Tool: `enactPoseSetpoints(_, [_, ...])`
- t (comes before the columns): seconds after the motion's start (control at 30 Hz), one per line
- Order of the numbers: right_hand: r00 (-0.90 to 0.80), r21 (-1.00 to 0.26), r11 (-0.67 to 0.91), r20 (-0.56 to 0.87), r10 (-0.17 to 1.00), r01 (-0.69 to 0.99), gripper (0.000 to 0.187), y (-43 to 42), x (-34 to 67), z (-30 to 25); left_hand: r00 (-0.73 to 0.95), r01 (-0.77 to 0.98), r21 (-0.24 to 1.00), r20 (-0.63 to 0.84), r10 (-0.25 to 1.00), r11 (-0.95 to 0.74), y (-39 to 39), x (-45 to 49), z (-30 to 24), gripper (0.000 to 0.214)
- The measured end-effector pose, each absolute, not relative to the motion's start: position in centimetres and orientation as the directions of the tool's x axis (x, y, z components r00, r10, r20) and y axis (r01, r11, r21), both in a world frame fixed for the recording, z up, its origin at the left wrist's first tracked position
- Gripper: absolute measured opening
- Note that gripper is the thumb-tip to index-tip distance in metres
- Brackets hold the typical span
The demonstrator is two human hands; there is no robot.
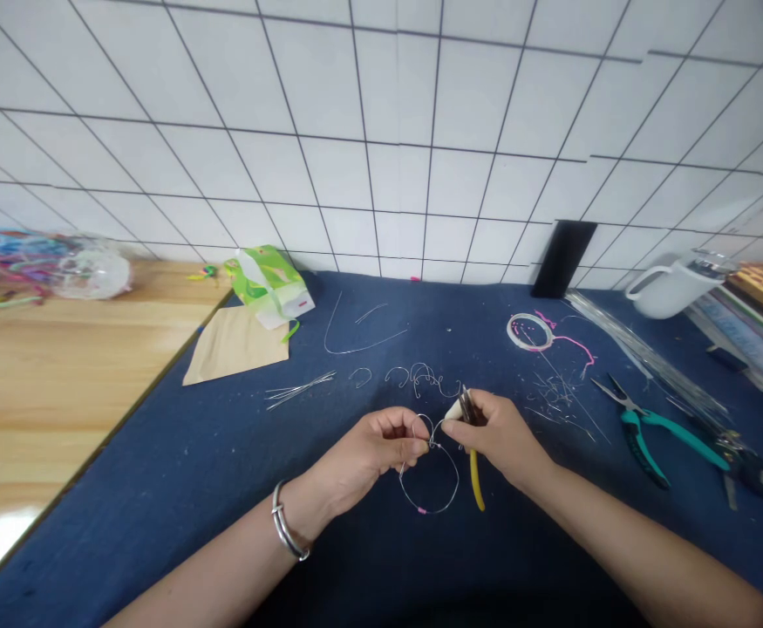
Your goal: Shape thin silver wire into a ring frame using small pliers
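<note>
My left hand point(371, 449) pinches a thin silver wire loop point(428, 488) just above the blue cloth, near its middle. My right hand point(495, 436) grips yellow-handled pliers point(476, 475), their tip at the top of the loop where both hands meet. A small pink mark sits on the bottom of the loop. A silver bangle point(284, 526) is on my left wrist. Bent wire pieces point(420, 378) lie just beyond the hands.
Teal-handled pliers point(656, 429) and wire offcuts lie to the right, with a tape ring point(528, 331) and pink strand behind. A white jug point(672, 283), a green tissue pack point(269, 283), a brown paper bag point(234, 344) and straight wires point(299, 390) sit further back. Wooden tabletop point(47, 366) at left.
</note>
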State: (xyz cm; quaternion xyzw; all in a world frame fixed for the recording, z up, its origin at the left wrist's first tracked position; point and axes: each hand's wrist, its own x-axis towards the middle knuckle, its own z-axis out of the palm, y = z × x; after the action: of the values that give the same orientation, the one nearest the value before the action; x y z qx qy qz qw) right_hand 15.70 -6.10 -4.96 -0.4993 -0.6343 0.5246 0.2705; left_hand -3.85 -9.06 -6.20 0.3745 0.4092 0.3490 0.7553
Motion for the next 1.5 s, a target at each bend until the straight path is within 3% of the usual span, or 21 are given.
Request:
enactPoseSetpoints(0.37, [-0.350, -0.935, -0.087, -0.213, 0.912, 0.343, 0.012, -6.5, 15.4, -4.4, 0.396, -0.187, 0.868, -0.362, 0.844, 0.460, -9.0, -3.8, -6.1, 0.013])
enactPoseSetpoints(0.63, [-0.301, -0.947, -0.051, -0.152, 0.942, 0.318, 0.012, -7.3, 14.7, -5.0, 0.391, -0.149, 0.877, -0.372, 0.842, 0.457, -9.3, -3.6, -6.6, 0.015])
enactPoseSetpoints(0.8, [-0.363, -0.907, -0.017, -0.185, 0.913, 0.420, 0.017, -7.1, 15.3, -4.2, 0.405, -0.128, 0.892, -0.353, 0.843, 0.434, -9.3, -3.9, -6.5, 0.013])
enactPoseSetpoints(0.9, [-0.370, -0.814, 0.060, -0.196, 0.908, 0.578, 0.022, -6.7, 16.4, -3.8, 0.408, -0.132, 0.899, -0.335, 0.850, 0.417, -9.0, -4.4, -6.1, 0.012])
enactPoseSetpoints(1.03, [-0.390, -0.512, 0.251, -0.183, 0.902, 0.821, 0.023, -7.5, 17.2, -4.4, 0.425, -0.121, 0.906, -0.323, 0.846, 0.406, -8.7, -4.9, -5.4, 0.012])
enactPoseSetpoints(1.1, [-0.470, -0.437, 0.362, -0.167, 0.867, 0.824, 0.033, -8.2, 17.2, -4.5, 0.437, -0.108, 0.907, -0.325, 0.839, 0.407, -8.7, -5.0, -5.2, 0.012])
enactPoseSetpoints(1.23, [-0.589, -0.362, 0.543, -0.022, 0.808, 0.758, 0.012, -9.0, 16.9, -3.3, 0.462, -0.073, 0.910, -0.332, 0.823, 0.408, -9.0, -4.9, -5.2, 0.011])
enactPoseSetpoints(1.33, [-0.519, -0.544, 0.424, -0.026, 0.854, 0.724, 0.019, -8.6, 16.6, -1.7, 0.476, -0.022, 0.918, -0.339, 0.811, 0.397, -9.1, -4.7, -5.3, 0.010])
enactPoseSetpoints(1.4, [-0.513, -0.702, 0.293, -0.120, 0.850, 0.649, 0.016, -8.1, 16.1, -0.9, 0.484, 0.011, 0.919, -0.350, 0.802, 0.395, -9.1, -4.7, -5.4, 0.010])
enactPoseSetpoints(1.5, [-0.542, -0.814, 0.121, -0.259, 0.799, 0.568, 0.015, -7.3, 15.3, -0.5, 0.485, 0.028, 0.916, -0.362, 0.796, 0.399, -9.2, -4.6, -5.3, 0.010])
